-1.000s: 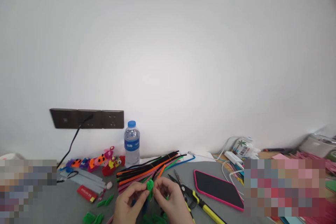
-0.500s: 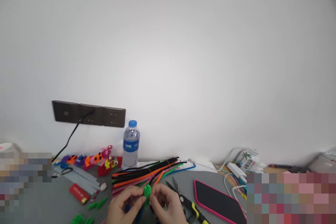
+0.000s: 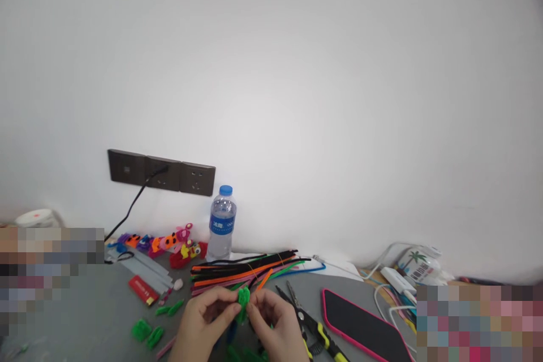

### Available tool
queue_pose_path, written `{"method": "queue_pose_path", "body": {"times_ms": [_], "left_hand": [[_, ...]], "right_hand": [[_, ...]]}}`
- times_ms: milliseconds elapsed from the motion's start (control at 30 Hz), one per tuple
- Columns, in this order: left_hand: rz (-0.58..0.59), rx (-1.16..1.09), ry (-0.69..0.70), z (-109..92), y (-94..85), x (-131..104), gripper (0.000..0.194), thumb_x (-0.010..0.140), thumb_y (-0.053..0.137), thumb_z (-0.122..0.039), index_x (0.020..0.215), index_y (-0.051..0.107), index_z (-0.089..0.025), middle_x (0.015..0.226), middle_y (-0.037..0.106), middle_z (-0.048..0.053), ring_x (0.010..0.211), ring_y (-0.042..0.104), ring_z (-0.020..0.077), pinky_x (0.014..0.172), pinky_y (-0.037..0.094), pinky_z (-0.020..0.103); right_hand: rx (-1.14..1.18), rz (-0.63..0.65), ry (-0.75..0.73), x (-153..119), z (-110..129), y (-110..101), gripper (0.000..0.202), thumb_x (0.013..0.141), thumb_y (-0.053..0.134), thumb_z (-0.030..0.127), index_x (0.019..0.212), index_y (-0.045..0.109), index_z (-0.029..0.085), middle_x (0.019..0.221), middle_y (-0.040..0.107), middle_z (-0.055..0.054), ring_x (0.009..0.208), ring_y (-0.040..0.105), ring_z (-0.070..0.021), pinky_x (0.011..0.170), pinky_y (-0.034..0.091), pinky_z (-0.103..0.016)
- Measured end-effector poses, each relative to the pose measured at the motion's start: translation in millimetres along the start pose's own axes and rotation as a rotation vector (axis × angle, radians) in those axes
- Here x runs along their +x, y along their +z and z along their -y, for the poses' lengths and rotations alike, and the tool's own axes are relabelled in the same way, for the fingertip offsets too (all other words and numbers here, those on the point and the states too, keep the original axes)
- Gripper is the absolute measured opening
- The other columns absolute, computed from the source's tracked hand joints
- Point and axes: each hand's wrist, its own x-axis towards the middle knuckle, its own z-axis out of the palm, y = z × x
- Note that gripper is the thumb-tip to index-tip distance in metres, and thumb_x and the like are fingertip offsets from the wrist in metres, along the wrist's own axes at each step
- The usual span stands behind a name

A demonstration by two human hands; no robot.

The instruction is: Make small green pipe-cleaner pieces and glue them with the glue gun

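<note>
Between my two hands, at the bottom centre, is a small bent piece of green pipe cleaner (image 3: 243,297). My left hand (image 3: 207,319) pinches it from the left with thumb and forefinger. From the other side my right hand (image 3: 274,319) grips it with closed fingertips. Behind the hands lies a bundle of pipe cleaners (image 3: 241,271) in black, orange, pink and green. More bent green pieces (image 3: 142,329) rest on the grey mat to the left. Below my hands are further green bits, partly hidden.
Right of my hands are pliers with black-and-yellow handles (image 3: 320,335) and a pink-edged phone (image 3: 365,325). A water bottle (image 3: 222,229) stands by the wall. Colourful fuzzy figures (image 3: 163,243), glue sticks (image 3: 146,268) and a red box (image 3: 143,290) lie left. Cables (image 3: 384,294) sit right.
The view has shifted left and slightly down, so most things appear further right and higher. Both hands still hold the green piece, which is turned a little.
</note>
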Motion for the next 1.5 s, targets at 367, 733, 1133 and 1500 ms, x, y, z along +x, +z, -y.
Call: {"method": "queue_pose_path", "body": {"times_ms": [367,733,1133,1500], "left_hand": [[-0.084,0.009,0.009,-14.8,6.7,-1.5,0.021,0.064,0.078,-0.036,0.070,0.077,-0.016,0.071,0.077,0.007,0.068,0.070,0.0221,0.064,0.056,0.025],[-0.067,-0.007,0.007,-12.0,3.4,-0.5,0.021,0.065,0.078,-0.037,0.070,0.077,-0.016,0.071,0.075,0.007,0.069,0.070,0.0219,0.065,0.056,0.025],[-0.084,0.023,-0.022,-9.3,4.5,-3.4,0.026,0.068,0.076,-0.042,0.075,0.078,-0.017,0.074,0.076,0.006,0.071,0.068,0.0212,0.066,0.055,0.024],[-0.119,-0.026,-0.063,-9.3,4.2,-0.3,0.028,0.057,0.082,-0.042,0.069,0.076,-0.017,0.072,0.078,0.008,0.071,0.071,0.0240,0.067,0.058,0.027]], "right_hand": [[0.072,0.067,0.089,-0.1,21.2,-2.2,0.050,0.067,0.072,0.061,0.065,0.059,0.013,0.056,0.046,0.003,0.054,0.037,-0.0099,0.050,0.029,-0.021],[0.061,0.008,0.155,-2.1,38.0,4.2,0.063,0.052,0.070,0.075,0.059,0.056,0.014,0.054,0.042,0.003,0.053,0.035,-0.0100,0.049,0.027,-0.022],[0.110,0.048,0.122,0.1,14.3,1.9,0.056,0.063,0.070,0.069,0.065,0.059,0.014,0.058,0.046,0.002,0.055,0.039,-0.0111,0.051,0.031,-0.021],[0.124,-0.017,0.149,-2.8,31.9,6.9,0.059,0.056,0.073,0.070,0.060,0.059,0.013,0.053,0.047,0.002,0.052,0.039,-0.0101,0.048,0.030,-0.021]]}}
